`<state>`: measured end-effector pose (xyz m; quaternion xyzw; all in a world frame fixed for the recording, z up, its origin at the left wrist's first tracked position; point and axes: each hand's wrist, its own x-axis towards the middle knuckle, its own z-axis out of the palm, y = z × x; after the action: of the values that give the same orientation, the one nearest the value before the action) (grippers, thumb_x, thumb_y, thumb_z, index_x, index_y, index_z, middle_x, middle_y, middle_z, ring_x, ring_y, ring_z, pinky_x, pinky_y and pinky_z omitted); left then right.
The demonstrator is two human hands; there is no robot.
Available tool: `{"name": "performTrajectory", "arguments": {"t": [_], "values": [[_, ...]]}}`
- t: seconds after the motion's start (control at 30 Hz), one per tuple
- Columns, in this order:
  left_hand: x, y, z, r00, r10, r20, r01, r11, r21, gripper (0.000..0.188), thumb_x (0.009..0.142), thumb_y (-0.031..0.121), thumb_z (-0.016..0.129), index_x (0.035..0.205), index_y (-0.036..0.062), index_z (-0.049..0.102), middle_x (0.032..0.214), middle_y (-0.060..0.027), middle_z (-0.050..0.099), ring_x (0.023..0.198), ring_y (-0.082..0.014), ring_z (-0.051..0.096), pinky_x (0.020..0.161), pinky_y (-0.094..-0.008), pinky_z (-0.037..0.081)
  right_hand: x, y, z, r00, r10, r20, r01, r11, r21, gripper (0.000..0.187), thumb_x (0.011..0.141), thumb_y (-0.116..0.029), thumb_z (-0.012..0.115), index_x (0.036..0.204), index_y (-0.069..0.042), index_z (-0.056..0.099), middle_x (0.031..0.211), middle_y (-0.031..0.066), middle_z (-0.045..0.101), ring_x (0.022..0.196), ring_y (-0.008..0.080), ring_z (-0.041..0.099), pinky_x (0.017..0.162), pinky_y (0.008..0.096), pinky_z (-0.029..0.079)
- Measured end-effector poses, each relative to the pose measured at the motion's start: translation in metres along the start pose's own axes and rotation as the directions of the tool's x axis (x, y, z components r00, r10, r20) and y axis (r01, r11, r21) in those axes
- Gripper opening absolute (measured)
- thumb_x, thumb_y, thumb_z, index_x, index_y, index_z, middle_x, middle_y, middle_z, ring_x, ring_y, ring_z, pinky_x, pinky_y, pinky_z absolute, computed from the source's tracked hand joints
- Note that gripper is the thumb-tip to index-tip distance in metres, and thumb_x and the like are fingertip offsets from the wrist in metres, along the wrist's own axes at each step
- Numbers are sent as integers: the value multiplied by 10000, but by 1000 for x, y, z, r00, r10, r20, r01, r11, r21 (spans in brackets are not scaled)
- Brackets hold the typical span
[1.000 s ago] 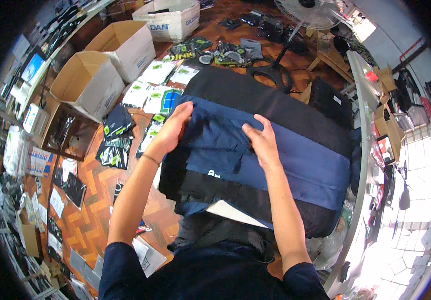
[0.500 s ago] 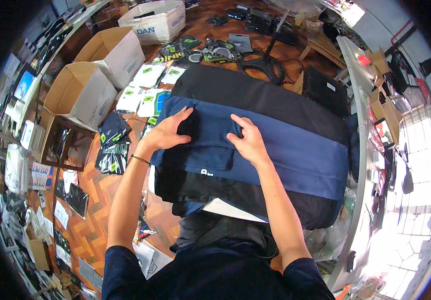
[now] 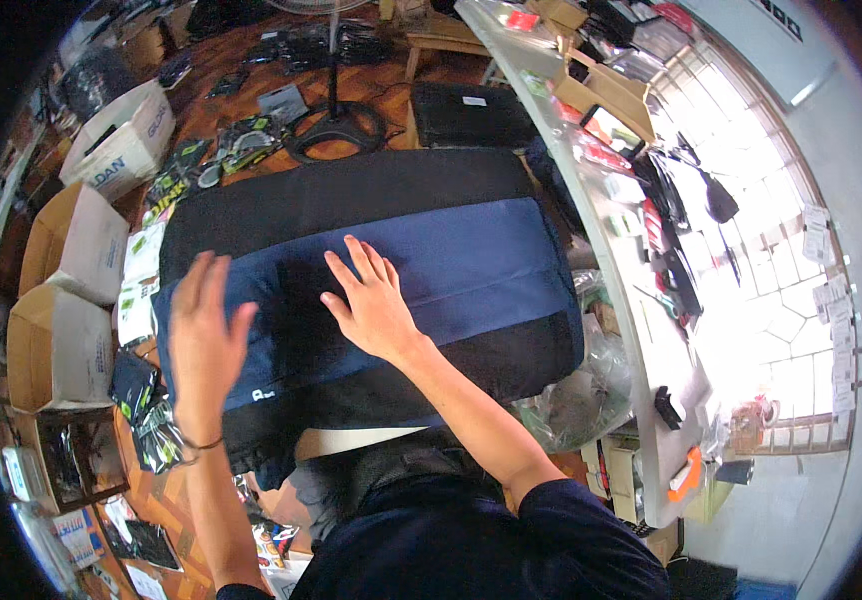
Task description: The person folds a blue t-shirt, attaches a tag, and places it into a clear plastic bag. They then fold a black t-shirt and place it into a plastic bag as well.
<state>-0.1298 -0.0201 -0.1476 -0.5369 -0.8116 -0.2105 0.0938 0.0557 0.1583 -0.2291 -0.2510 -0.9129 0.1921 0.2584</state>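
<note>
A navy blue folded cloth piece [image 3: 481, 255], perhaps a garment, is spread lengthwise over a black cloth-covered surface [image 3: 351, 195] in front of me. Small white lettering shows near its lower left edge. My left hand [image 3: 206, 335] is over the left end of the navy cloth, fingers stretched and slightly blurred; whether it touches the fabric I cannot tell. Near the middle, my right hand [image 3: 373, 308] extends palm down with fingers spread, over or on the navy cloth. Neither hand holds anything.
Open cardboard boxes [image 3: 76, 240] stand at the left, beside several bagged garments [image 3: 141, 265] on the parquet floor. A fan base [image 3: 336, 135] and a black case [image 3: 471, 115] are beyond the surface. A long cluttered table [image 3: 641, 370] runs along the right.
The view has swung to the right, so the surface appears farther left. My fingers, curled at the navy cloth before, are now straightened; the dark fold between my hands appears flatter.
</note>
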Motion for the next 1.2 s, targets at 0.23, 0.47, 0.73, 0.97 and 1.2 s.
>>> {"name": "performTrajectory", "arguments": {"t": [0.23,0.47,0.73,0.97,1.2], "values": [[25,111,125,933,269,239,-236,959,-157,676,1039,391,617,1590,47,428,1696,-216,309,1571,-449,274,1235,-678,264,-32,153,-85,987,130,-93,-156,912,-379,654,982,-478,664,1527,-135,551,1630,234,441,1523,433,388,1240,615,282],[22,160,140,906,277,319,-258,961,-102,797,985,456,654,1601,20,399,1709,-245,277,1590,-448,234,1249,-683,196,-70,265,-190,944,275,-184,-305,939,-158,508,1060,-274,611,1527,-85,547,1670,271,360,1545,444,343,1262,496,306],[64,334,216,802,561,206,-486,812,-322,974,856,429,765,1571,-95,361,1651,-287,356,1555,-463,296,1264,-625,226,-136,184,-187,685,377,-624,-271,926,262,281,983,12,637,1261,26,678,1392,182,645,1226,285,643,1011,367,532],[81,384,237,890,444,106,-436,895,-91,495,967,229,630,1300,-138,621,1342,-327,641,1320,-438,595,1089,-525,512,-185,145,-154,458,862,-218,-105,296,950,290,1070,-115,586,1292,67,622,1339,175,649,1243,291,629,1011,386,542],[70,402,199,959,268,89,-158,768,-620,377,1001,234,595,1170,-99,649,1196,-308,687,1115,-438,668,1029,-505,526,-142,161,-170,751,603,269,159,-561,812,513,1126,-371,445,1467,2,533,1467,154,593,1394,287,535,1213,468,381]]}}
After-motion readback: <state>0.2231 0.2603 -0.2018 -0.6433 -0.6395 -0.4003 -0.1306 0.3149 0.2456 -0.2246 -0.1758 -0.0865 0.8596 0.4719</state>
